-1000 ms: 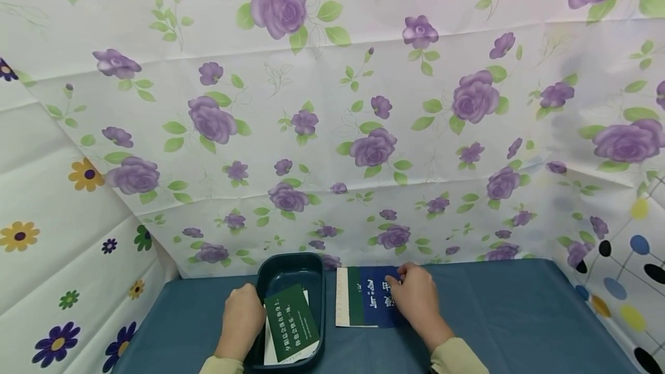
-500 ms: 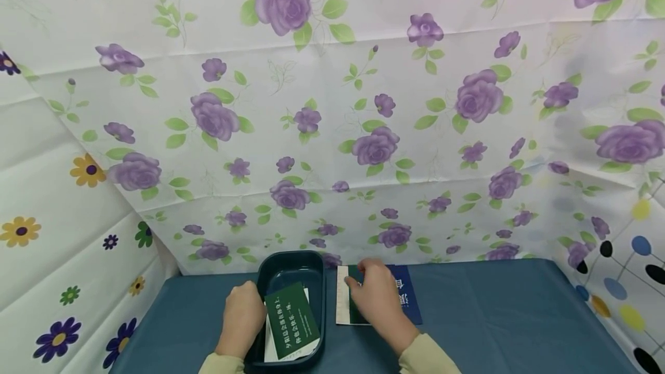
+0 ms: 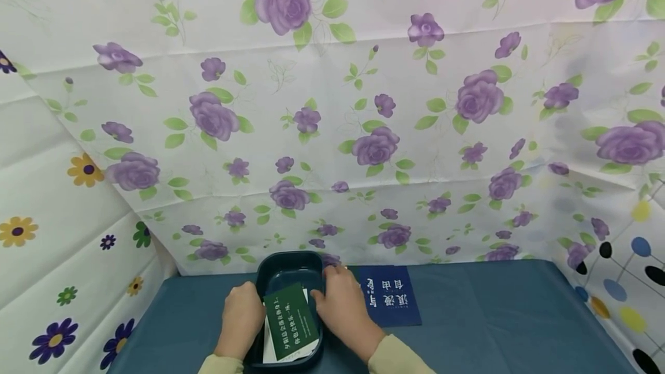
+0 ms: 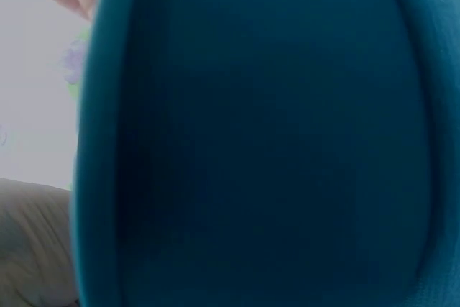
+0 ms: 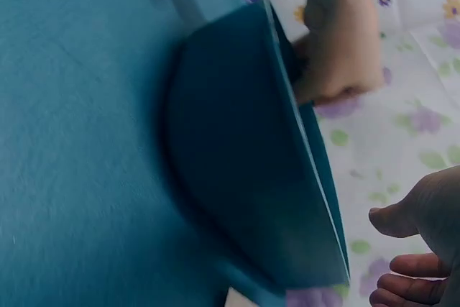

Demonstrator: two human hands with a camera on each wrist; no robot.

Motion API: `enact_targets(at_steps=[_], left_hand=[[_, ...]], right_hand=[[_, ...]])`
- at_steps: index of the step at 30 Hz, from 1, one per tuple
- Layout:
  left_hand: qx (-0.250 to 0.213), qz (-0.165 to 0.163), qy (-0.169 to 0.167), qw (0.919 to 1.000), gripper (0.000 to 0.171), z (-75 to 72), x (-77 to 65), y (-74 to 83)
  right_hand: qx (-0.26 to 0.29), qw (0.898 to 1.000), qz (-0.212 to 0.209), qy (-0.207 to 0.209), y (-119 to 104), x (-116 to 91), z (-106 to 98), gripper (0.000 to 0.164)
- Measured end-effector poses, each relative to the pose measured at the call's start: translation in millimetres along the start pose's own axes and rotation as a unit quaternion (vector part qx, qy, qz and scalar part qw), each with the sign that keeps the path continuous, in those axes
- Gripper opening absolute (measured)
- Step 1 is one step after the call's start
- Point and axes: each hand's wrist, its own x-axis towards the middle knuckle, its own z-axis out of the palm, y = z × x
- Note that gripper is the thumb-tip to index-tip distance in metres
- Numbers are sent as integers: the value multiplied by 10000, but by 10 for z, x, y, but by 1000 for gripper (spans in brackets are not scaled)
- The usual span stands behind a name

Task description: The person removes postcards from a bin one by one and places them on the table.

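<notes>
In the head view my left hand (image 3: 243,311) grips the left rim of a dark teal plastic bin (image 3: 291,258), with its fingers curled over the edge. A green card (image 3: 292,323) with white writing lies in the near part of the bin, over white cards (image 3: 269,351). My right hand (image 3: 345,305) is at the bin's right rim in the head view, thumb spread from the fingers. The right wrist view shows this hand (image 5: 424,249) holding nothing, beside the bin's wall (image 5: 237,149).
Right of the bin, a blue card (image 3: 395,299) with white writing lies on the blue-covered table (image 3: 499,316). Green and cream cards beside it are mostly hidden by my right hand. A flowered cloth backdrop (image 3: 332,97) rises behind the table.
My right hand has moved left from the blue card, across the cards on the table, to the bin's right rim. The left hand and the bin have stayed in place.
</notes>
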Motion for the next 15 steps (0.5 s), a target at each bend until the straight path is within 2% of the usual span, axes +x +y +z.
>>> enact_targets(at_steps=[4,7,11,15], left_hand=[[1,34,-12,10000,10,-14,1,-9],[-22,32,-78,10000,8,-19,-2,-9],[0,16,-158,9999,8,-22,-6,-1],[2,41,-175,9998,8,-25,-8,3]], right_hand=[[-214,9984,-416,-323,-132,-10,116,45],[-234,9952,-621,-719,-210,-21,209,47],[-310,9904,-720,-1139,-277,-43,325,49],[-400,9877,-733,-1320,-285,-78,426,48]])
